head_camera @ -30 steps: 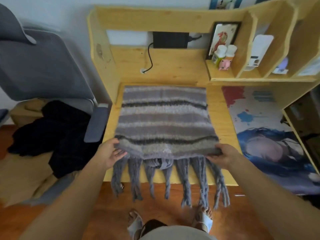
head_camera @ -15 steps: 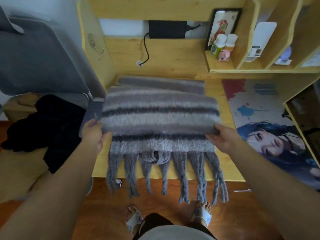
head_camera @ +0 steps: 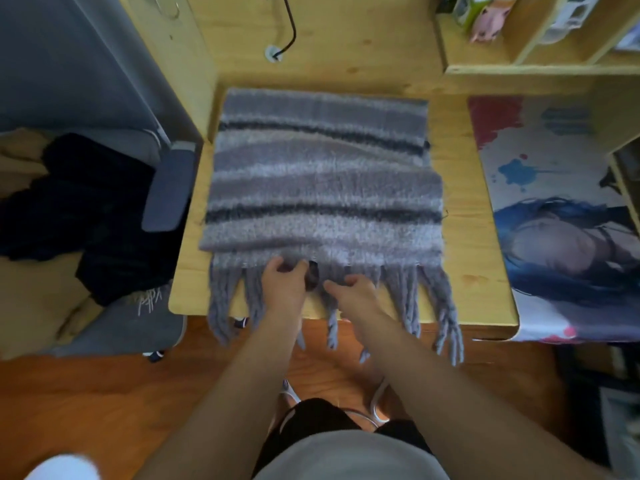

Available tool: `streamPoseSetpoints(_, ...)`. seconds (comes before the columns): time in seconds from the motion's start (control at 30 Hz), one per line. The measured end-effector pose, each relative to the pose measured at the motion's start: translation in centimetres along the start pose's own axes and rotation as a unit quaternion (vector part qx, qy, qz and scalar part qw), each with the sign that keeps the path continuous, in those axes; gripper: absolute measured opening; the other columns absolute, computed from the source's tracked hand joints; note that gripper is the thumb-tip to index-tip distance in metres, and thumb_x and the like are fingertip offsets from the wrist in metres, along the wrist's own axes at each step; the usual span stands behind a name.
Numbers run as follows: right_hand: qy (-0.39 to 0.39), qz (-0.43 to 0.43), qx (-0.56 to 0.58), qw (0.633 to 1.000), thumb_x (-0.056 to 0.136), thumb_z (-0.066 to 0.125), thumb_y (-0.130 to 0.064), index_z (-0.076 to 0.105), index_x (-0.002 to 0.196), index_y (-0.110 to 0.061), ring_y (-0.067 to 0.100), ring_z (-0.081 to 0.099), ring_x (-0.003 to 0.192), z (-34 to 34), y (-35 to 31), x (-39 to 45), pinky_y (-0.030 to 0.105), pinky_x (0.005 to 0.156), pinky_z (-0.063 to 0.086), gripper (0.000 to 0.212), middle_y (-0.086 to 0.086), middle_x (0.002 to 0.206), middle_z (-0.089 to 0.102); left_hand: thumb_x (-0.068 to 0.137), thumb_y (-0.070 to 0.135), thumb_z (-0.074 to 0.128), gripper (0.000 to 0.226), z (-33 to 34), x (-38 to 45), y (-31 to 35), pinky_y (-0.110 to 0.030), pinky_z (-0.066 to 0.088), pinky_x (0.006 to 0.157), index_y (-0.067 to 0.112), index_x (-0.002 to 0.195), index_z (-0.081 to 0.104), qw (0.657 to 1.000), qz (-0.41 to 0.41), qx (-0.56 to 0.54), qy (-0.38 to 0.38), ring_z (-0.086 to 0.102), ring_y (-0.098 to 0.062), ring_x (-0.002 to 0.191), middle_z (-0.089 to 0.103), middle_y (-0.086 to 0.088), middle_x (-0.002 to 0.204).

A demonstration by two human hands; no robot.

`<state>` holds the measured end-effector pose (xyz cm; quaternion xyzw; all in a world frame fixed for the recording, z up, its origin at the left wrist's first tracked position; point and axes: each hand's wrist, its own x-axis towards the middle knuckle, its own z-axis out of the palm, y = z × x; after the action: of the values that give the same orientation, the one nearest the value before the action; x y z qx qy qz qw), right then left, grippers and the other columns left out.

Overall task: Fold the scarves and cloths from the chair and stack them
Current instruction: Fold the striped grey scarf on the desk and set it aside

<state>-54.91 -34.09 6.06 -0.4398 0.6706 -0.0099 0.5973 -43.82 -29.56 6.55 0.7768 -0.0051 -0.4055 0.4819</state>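
Note:
A grey striped scarf (head_camera: pixel 322 181) lies folded flat on the wooden desk (head_camera: pixel 467 244), with its thick fringe hanging over the front edge. My left hand (head_camera: pixel 284 284) and my right hand (head_camera: pixel 354 292) sit close together at the middle of the scarf's near edge. Curled fingers of the left hand grip the knit just above the fringe, and the right hand pinches fringe strands beside it. A dark spot shows between the two hands. Dark cloths (head_camera: pixel 90 209) and a tan cloth (head_camera: pixel 27 299) are heaped on the grey chair (head_camera: pixel 114 327) to the left.
The chair's armrest (head_camera: pixel 169 188) is close to the desk's left edge. A printed desk mat (head_camera: pixel 561 220) covers the desk's right side. A shelf (head_camera: pixel 519 64) with small bottles stands at the back right, and a black cable (head_camera: pixel 289 32) hangs at the back.
The lifted layer of the scarf has been laid down flat over the rest. Both hands left the scarf's outer corners and came together at the middle of its near edge.

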Motion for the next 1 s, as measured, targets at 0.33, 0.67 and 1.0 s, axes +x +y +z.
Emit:
streamPoseSetpoints(0.33, -0.041, -0.013, 0.220, 0.975, 0.086, 0.077, -0.020, 0.072, 0.103, -0.007, 0.022, 0.070, 0.086, 2.1, -3.2, -0.1, 0.032, 0.067, 0.052, 0.022, 0.008, 0.096, 0.074, 0.103, 0.019, 0.061, 0.022, -4.1, 1.0, 3.9, -0.043, 0.057, 0.089, 0.000, 0.114, 0.060, 0.981, 0.076, 0.050, -0.169, 0.069, -0.022, 0.084, 0.069, -0.004, 0.074)
streamPoseSetpoints(0.67, -0.101, -0.106, 0.077, 0.986, 0.106, 0.049, -0.026, 0.058, 0.103, -0.007, 0.018, 0.057, 0.046, -3.3, -1.8, -3.6, 0.031, 0.050, 0.052, 0.020, 0.008, 0.067, 0.059, 0.105, 0.015, 0.055, 0.030, -8.9, -1.9, 3.2, -0.056, 0.059, 0.071, 0.024, 0.134, 0.052, 0.977, 0.005, 0.064, -0.203, 0.057, -0.023, 0.057, 0.058, -0.006, 0.069)
streamPoseSetpoints(1.0, 0.020, -0.172, -0.351, 0.920, 0.103, 0.046, -0.022, 0.067, 0.097, -0.016, 0.023, 0.066, 0.080, -8.2, 2.7, -1.4, 0.034, 0.070, 0.053, 0.023, 0.008, 0.091, 0.070, 0.107, 0.027, 0.040, 0.030, -11.8, 0.4, -3.3, -0.036, 0.047, 0.064, 0.007, 0.102, 0.063, 0.736, 0.178, 0.628, -0.177, 0.050, -0.015, 0.065, 0.060, -0.003, 0.082)
